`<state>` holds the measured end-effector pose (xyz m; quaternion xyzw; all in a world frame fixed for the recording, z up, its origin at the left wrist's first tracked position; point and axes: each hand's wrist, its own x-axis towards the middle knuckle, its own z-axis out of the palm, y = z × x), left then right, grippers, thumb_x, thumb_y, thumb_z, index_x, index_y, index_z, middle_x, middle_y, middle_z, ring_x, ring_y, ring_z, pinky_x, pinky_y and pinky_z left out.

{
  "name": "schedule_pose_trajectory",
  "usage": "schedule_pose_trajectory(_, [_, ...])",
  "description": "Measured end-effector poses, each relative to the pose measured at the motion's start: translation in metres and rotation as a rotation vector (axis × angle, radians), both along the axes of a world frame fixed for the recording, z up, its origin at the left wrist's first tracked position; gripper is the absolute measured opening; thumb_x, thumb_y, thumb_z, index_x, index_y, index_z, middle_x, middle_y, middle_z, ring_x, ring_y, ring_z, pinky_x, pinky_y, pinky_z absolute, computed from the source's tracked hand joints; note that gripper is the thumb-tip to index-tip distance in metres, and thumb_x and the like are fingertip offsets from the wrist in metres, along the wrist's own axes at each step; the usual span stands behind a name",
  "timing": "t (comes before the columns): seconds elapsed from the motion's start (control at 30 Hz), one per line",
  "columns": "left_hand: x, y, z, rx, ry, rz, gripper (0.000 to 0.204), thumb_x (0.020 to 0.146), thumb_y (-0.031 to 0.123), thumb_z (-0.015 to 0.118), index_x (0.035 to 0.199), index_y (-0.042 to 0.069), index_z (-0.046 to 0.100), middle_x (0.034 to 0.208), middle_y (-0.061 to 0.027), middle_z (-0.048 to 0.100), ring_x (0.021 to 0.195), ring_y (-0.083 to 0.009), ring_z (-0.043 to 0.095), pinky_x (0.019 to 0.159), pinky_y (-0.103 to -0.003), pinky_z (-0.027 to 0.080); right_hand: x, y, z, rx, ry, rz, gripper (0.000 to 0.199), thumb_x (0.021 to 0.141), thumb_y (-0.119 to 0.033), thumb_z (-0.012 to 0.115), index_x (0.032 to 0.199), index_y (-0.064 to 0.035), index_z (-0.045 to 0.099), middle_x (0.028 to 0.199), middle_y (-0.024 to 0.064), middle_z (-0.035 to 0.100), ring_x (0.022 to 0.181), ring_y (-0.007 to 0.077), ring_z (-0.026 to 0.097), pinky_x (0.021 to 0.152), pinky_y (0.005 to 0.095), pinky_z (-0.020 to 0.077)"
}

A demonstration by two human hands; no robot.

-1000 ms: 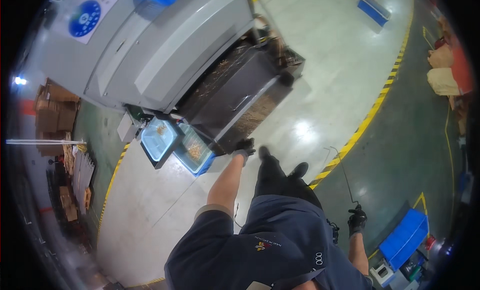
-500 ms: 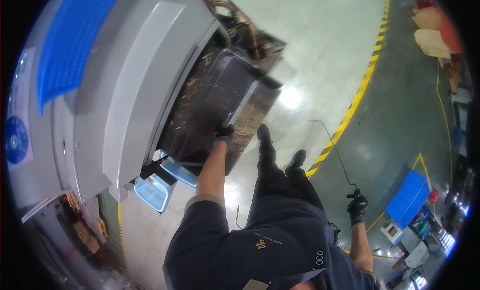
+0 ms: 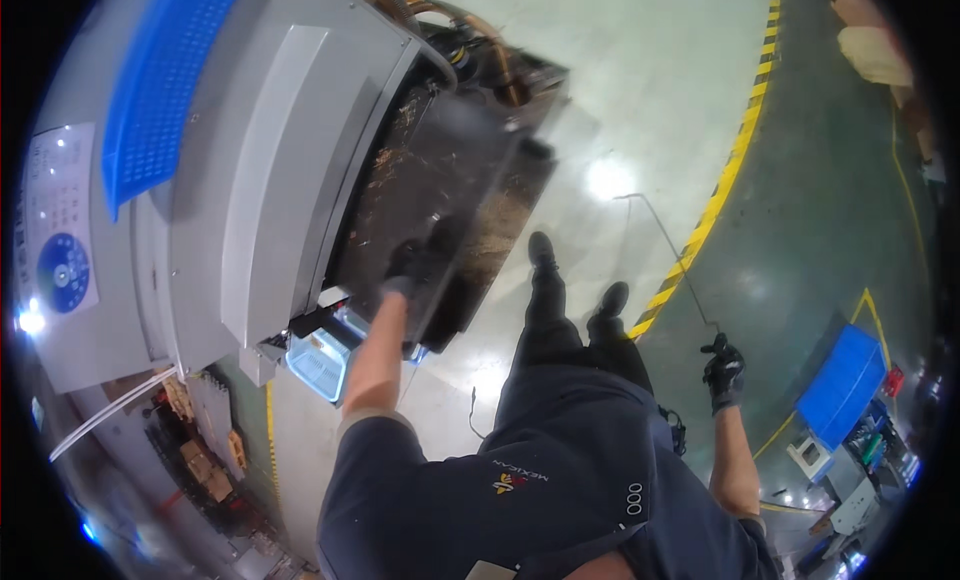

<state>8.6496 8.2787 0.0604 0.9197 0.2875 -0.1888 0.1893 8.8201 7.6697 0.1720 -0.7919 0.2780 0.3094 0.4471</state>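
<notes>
A big grey machine (image 3: 260, 190) fills the left of the view. A dark tray (image 3: 450, 190), littered with metal chips, hangs out of its front. My left hand (image 3: 412, 265), in a black glove, reaches out and grips the near edge of that tray. My right hand (image 3: 722, 368), also black-gloved, hangs out at my right side, closed on a thin metal rod (image 3: 668, 250) with a hooked end that points away across the floor. My dark trousers and shoes (image 3: 570, 290) stand just right of the tray.
Under the machine sit pale blue trays (image 3: 322, 362). A blue crate (image 3: 160, 80) lies on the machine's top. A yellow-and-black floor stripe (image 3: 722, 185) curves past on the right. A blue bin (image 3: 850, 385) and small equipment stand at the far right, cardboard boxes (image 3: 205, 450) at the lower left.
The view has swung closer to the machine. My left hand has gone from the tray's lower corner up onto the dark tray. My right hand stays out at my side with the rod.
</notes>
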Motion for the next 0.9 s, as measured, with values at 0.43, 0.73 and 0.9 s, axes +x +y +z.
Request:
schedule_pose_trajectory(0.43, [0.022, 0.096, 0.09, 0.42, 0.072, 0.068, 0.033, 0.087, 0.027, 0.04, 0.096, 0.008, 0.065, 0.096, -0.0203, 0.062, 0.095, -0.036, 0.058, 0.082, -0.042, 0.047, -0.028, -0.045, -0.019, 0.073, -0.128, -0.127, 0.049, 0.091, -0.045, 0.044, 0.078, -0.001, 0.063, 0.044, 0.002, 0.042, 0.036, 0.0104, 0.04, 0.037, 0.0249, 0.0315])
schedule_pose_trajectory(0.73, [0.004, 0.181, 0.065, 0.303, -0.066, 0.191, 0.03, 0.088, 0.026, 0.042, 0.1, 0.006, 0.062, 0.102, -0.0174, 0.061, 0.095, -0.0304, 0.058, 0.081, -0.038, 0.046, -0.05, -0.045, -0.014, 0.043, -0.136, -0.122, 0.045, 0.089, -0.042, 0.05, 0.073, -0.0019, 0.063, 0.042, 0.0002, 0.041, 0.036, 0.0085, 0.038, 0.035, 0.0244, 0.0282])
schedule_pose_trajectory(0.9, [-0.017, 0.23, 0.073, 0.304, 0.052, 0.168, 0.034, 0.09, 0.026, 0.04, 0.109, 0.005, 0.059, 0.111, -0.0182, 0.058, 0.103, -0.0311, 0.054, 0.087, -0.036, 0.043, -0.057, -0.045, -0.025, 0.135, -0.169, -0.177, 0.048, 0.09, -0.043, 0.049, 0.073, -0.0015, 0.064, 0.041, -0.0012, 0.037, 0.036, 0.0089, 0.037, 0.036, 0.0247, 0.0277])
